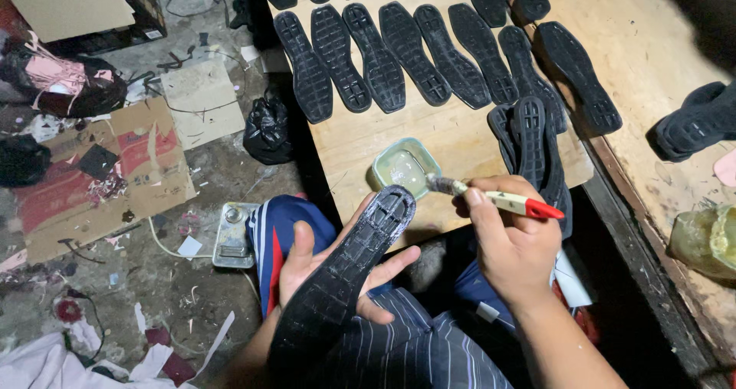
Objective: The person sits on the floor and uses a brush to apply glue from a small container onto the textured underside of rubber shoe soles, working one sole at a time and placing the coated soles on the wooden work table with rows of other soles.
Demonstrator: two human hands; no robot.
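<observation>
Head view. Left hand [326,262]: palm up over the lap, fingers spread, cradling a black shoe sole [345,274]. Right hand [510,239]: fingers pinching a red-tipped brush [498,199], bristles at a pale green glue dish [405,167] on the wooden board [460,140]. Flattened red-printed cardboard box [100,178] lies left on the floor.
</observation>
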